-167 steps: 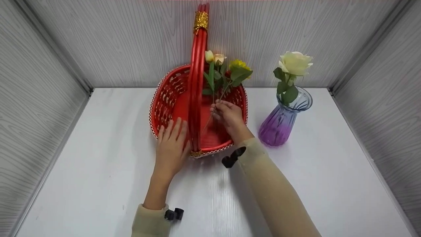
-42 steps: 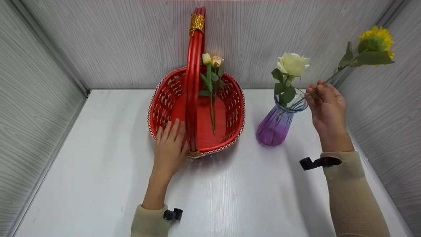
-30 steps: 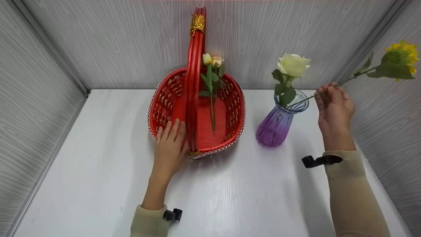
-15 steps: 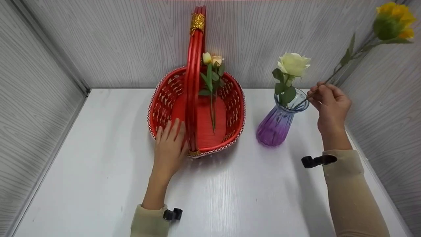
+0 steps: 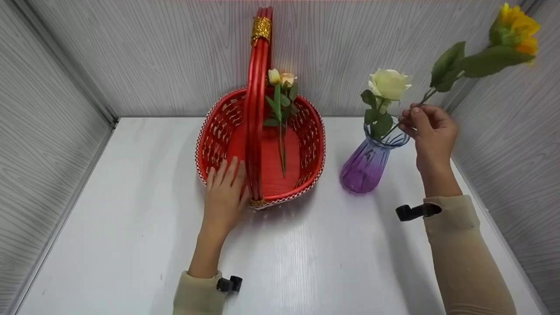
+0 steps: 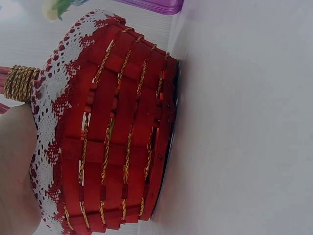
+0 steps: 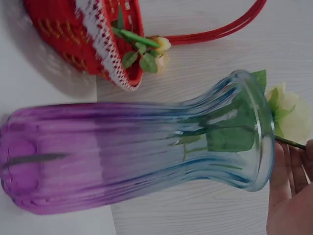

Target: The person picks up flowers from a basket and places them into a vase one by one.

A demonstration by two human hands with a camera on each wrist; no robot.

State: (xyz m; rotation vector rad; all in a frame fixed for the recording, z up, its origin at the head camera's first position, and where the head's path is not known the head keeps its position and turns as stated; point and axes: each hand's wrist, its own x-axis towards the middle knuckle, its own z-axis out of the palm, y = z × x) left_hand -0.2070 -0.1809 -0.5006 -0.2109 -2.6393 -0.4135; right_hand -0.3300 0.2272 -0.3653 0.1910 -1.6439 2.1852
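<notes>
My right hand (image 5: 433, 133) pinches the stem of a yellow sunflower (image 5: 514, 33) between thumb and fingers, just above the vase's mouth. The stem's lower end reaches into the glass vase (image 5: 365, 168), which fades from blue at the top to purple below. A cream rose (image 5: 389, 85) stands in that same vase. My left hand (image 5: 224, 197) rests with straight fingers on the near left rim of a red woven basket (image 5: 315, 170). Inside the basket lean a yellow-white tulip (image 5: 274, 77) and a peach rose (image 5: 287, 80). In the left wrist view the basket's lace trim (image 6: 49, 132) passes beside the hand.
The basket's tall red handle (image 5: 253, 118) arches up between the two hands. A white table (image 5: 280, 262) carries everything, with grey wood-grain panels (image 5: 175, 57) behind and at both sides. The vase stands to the basket's right.
The sunflower went from the basket to the vase in my right hand, and its stem has entered the mouth. Lately its head has swung up and turned. My left hand has stayed put.
</notes>
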